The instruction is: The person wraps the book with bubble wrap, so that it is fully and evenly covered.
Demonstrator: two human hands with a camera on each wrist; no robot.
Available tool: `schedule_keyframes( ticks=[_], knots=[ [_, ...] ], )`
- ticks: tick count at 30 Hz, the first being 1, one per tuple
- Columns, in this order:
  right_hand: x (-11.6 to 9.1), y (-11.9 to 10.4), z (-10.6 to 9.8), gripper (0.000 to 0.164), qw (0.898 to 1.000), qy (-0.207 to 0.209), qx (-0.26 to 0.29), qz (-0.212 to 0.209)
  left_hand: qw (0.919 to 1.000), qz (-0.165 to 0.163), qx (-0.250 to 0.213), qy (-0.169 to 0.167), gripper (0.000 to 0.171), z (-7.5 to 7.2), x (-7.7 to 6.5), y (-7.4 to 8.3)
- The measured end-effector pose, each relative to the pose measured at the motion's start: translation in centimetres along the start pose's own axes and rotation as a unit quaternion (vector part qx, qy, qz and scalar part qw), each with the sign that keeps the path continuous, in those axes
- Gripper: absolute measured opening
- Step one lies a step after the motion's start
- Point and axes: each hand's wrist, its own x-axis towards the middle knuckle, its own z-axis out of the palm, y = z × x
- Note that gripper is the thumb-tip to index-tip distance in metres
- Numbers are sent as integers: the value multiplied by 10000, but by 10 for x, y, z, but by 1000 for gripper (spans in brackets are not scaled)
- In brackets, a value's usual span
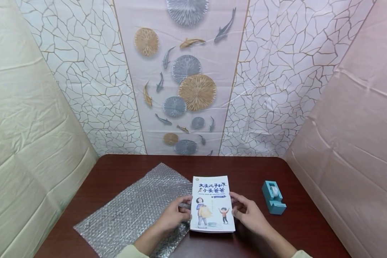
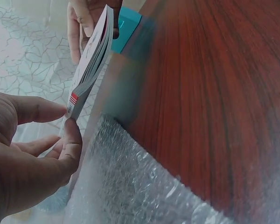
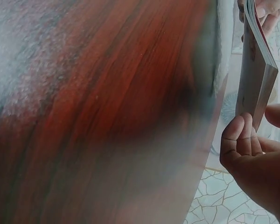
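Note:
A thin paperback book (image 1: pixel 212 209) faces up between the two hands in the head view, its white cover printed with a woman, a boy and blue Chinese characters. My left hand (image 1: pixel 172 216) pinches its left edge. On the opposite edge, my right hand (image 1: pixel 249 216) grips it between thumb and fingers. The left wrist view shows the book's pages (image 2: pixel 95 65) slightly fanned at the lower edge and the red-striped spine end near the left fingers. Seen from the right wrist, the book (image 3: pixel 254 74) is raised above the tabletop.
A sheet of bubble wrap (image 1: pixel 132 211) lies flat on the left of the dark red wooden table (image 1: pixel 245 168), reaching under the left forearm. A teal tape dispenser (image 1: pixel 274 199) with a roll of tape stands to the right. Patterned cloth walls (image 1: pixel 271 71) enclose the table's back and sides.

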Motion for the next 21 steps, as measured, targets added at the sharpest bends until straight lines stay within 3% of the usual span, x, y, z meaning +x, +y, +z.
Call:
schedule_keyframes(
  ticks=[11,21],
  knots=[
    [0,-3,0,62,9993,-301,-133,-197,9999,64,-155,20,73,-9,-4,0],
    [1,-9,4,64,9985,-444,-167,-281,9997,6,200,112,72,-19,-7,4]
  ],
)
